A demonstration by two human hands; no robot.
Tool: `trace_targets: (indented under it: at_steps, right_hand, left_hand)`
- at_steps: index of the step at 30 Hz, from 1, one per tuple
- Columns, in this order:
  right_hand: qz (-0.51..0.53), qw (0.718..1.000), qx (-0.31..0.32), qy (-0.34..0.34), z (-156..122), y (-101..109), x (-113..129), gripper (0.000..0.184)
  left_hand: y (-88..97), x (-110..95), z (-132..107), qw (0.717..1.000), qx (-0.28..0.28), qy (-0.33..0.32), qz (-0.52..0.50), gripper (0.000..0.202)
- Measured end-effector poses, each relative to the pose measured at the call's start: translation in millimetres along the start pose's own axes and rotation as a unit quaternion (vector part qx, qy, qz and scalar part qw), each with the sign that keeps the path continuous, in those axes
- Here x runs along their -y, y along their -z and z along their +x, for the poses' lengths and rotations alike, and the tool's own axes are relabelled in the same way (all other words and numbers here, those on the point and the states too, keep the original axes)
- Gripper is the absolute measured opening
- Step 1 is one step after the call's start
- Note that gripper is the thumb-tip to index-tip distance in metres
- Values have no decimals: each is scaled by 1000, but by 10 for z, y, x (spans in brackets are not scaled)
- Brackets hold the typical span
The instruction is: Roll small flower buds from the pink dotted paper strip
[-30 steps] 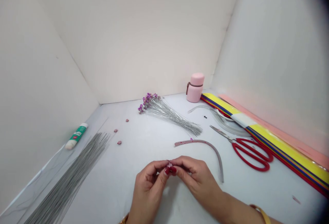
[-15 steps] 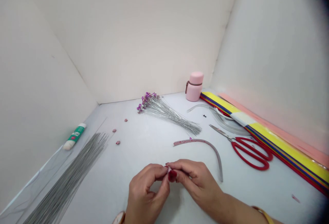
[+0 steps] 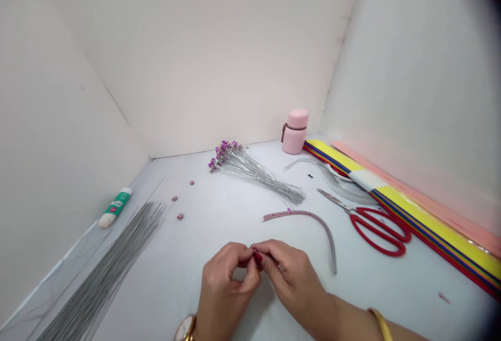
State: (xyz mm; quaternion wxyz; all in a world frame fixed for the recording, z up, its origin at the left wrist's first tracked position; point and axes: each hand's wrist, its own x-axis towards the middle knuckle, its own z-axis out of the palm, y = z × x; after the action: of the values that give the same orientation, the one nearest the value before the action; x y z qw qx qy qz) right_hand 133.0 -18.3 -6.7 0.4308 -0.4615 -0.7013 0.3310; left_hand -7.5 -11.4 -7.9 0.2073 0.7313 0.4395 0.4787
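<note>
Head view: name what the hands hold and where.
Left hand and right hand pinch fingertips together over something tiny; fingers hide what it is.

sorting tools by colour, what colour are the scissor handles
Red handles on the scissors, with bare metal blades; best seen in the head view.

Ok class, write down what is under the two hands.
The left hand and right hand meet fingertip to fingertip over the white table. Whatever they pinch is covered by the fingers; only red nails show. The table directly below is hidden too.
</note>
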Motion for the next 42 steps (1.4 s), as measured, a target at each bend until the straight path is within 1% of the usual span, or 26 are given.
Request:
trace_targets:
  at_steps: [2, 4, 5, 6, 8, 11, 13, 16, 20, 22, 28, 34, 37, 39, 41, 42]
  right_hand:
    - [49, 998, 10, -35, 17, 4, -8, 19]
    - [105, 992, 14, -63, 36, 24, -19, 23]
    - [123, 990, 18, -69, 44, 37, -23, 24]
    - [133, 988, 22, -70, 51, 51, -25, 25]
    - [140, 988, 32, -65, 58, 75, -23, 22]
    - [133, 989, 33, -63, 63, 97, -14, 20]
    - [121, 990, 29, -62, 67, 101, -18, 20]
    - [91, 994, 24, -57, 74, 98, -39, 20]
    - [61, 997, 28, -30, 64, 98, -63, 20]
    - [58, 998, 28, -19, 52, 104, -69, 19]
    - [50, 998, 30, -1, 55, 130, -60, 19]
    - [36, 999, 35, 1, 48, 119, -17, 20]
    - [9, 999, 27, 20, 31, 90, -11, 22]
    - [-11, 999, 20, 31, 25, 66, -11, 22]
    - [-19, 999, 12, 29, 24, 51, -3, 21]
    - [-10, 1000, 11, 18, 26, 49, 4, 21]
  left_hand:
    - [7, -5, 11, 994, 19, 83, -75, 6]
    - [23, -20, 23, 972, 34, 164, -163, 5]
    - [31, -29, 27, 960, 40, 193, -199, 6]
    - [38, -36, 30, 949, 41, 213, -228, 7]
    - [47, -45, 31, 937, 41, 229, -262, 8]
    - [47, -39, 27, 932, 36, 235, -274, 10]
    - [44, -28, 19, 936, 41, 232, -260, 12]
    - [44, -12, 3, 953, 59, 198, -222, 16]
    - [51, -2, -5, 972, 70, 153, -166, 17]
    - [55, -4, -2, 977, 69, 144, -144, 14]
    - [57, -16, 14, 982, 65, 127, -124, 12]
    - [40, -24, -1, 995, 43, 70, -57, 10]
    - [23, -33, -11, 998, 24, 39, -34, 11]
    - [9, -31, -12, 999, 13, 45, -24, 11]
    - [0, -25, -11, 996, 16, 82, -40, 8]
    - [-1, -23, -11, 992, 19, 109, -64, 7]
